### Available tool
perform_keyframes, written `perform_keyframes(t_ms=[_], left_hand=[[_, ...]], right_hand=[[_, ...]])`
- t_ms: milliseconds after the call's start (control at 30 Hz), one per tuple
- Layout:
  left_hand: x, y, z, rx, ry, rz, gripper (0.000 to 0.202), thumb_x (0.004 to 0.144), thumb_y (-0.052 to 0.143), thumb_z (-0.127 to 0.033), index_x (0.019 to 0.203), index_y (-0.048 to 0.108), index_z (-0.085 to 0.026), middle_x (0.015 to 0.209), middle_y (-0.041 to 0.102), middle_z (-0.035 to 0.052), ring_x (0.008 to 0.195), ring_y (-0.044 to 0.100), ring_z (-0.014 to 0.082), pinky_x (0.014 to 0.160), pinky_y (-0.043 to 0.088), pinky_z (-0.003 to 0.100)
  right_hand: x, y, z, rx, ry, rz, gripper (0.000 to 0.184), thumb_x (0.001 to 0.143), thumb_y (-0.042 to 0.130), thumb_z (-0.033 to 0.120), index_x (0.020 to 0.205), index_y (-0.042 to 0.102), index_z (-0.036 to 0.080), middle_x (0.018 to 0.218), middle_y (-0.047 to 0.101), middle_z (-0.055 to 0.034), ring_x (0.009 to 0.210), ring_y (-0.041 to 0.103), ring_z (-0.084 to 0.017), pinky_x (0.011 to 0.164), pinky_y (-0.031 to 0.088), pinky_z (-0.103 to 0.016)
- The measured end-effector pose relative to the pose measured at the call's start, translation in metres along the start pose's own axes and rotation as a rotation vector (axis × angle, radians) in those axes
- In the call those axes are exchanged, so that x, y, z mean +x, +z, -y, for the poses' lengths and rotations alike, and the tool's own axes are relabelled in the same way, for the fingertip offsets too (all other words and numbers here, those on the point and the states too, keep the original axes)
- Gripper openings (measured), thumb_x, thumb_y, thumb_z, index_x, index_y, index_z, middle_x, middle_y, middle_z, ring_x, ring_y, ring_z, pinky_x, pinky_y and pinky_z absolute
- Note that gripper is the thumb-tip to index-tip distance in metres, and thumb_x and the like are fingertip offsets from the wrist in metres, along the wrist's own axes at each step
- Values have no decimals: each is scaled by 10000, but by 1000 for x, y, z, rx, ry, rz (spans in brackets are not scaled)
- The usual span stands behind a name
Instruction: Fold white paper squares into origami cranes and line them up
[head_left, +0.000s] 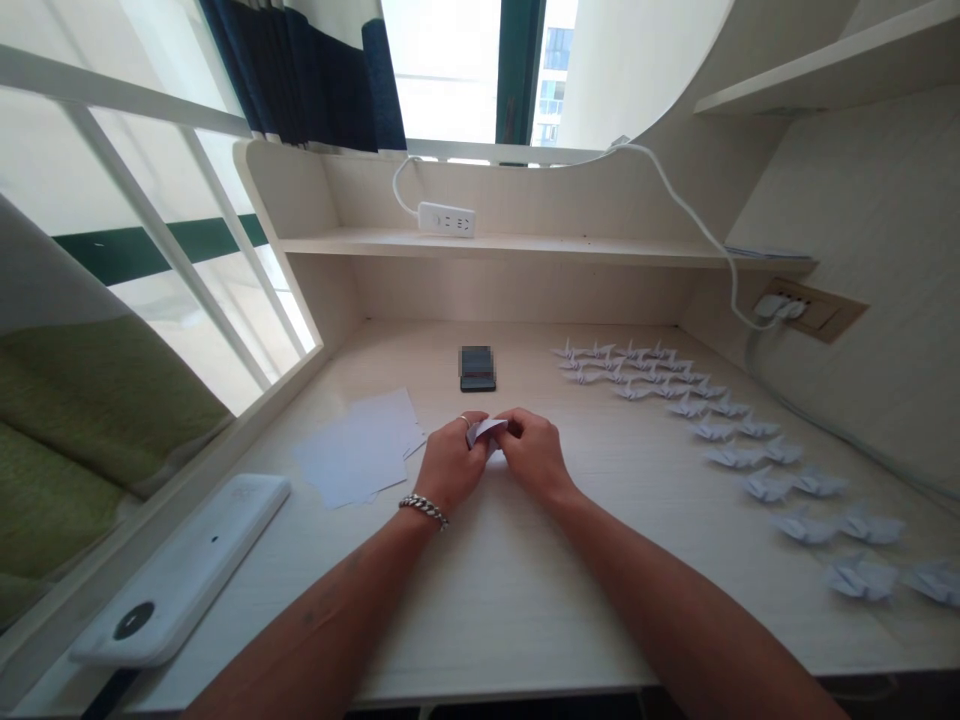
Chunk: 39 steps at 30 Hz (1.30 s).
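Note:
Between my two hands, just above the desk [510,580], is a small piece of folded white paper [489,428]. My left hand [452,462] pinches its left side; a ring and a chain bracelet show on that hand and wrist. Closed on the paper's right edge are the fingers of my right hand [534,452]. Parts of the folds are hidden behind the fingers. Loose white paper sheets [352,455] lie in an overlapping pile left of my left hand. Rows of folded paper cranes [712,428] stand to the right of my right hand.
A dark phone-like object [478,368] lies beyond my hands. At the left edge rests a long white device [187,570] with a dark strap. A power strip [446,219] sits on the back shelf [525,246]; its white cable runs to the wall socket [814,308].

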<state>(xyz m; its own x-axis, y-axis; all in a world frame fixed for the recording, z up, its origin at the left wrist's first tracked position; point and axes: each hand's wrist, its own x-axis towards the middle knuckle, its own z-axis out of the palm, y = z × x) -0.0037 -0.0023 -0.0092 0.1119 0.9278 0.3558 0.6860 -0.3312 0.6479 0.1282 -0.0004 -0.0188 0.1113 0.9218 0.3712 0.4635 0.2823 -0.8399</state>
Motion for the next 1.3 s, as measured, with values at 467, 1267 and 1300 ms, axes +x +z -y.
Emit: perform_keyframes(t_ms=[467,1267,1300], left_hand=[[5,-7,4,-436,-170,94,406,769,590,-444,982,718,-122,829,732,67,717,650,182,624,485,263],[3,-10,3,-402,-32,161,333,788,591,-363,1011,722,-153,959,745,64,881,674,223,765,502,297],[3,-10,3,-401,-35,162,346,788,593,-362,1030,718,-148,977,742,71,891,673,227,774,503,302]], right_hand=[[7,-20,-1,736,349,362,326,672,732,433,857,734,164,758,699,-47,700,644,-145,684,517,-289],[5,-20,-5,490,131,339,308,642,775,330,872,736,129,744,705,-51,629,591,-133,609,467,-275],[5,-20,-4,468,122,326,301,648,768,327,873,736,130,751,707,-54,632,594,-136,606,466,-274]])
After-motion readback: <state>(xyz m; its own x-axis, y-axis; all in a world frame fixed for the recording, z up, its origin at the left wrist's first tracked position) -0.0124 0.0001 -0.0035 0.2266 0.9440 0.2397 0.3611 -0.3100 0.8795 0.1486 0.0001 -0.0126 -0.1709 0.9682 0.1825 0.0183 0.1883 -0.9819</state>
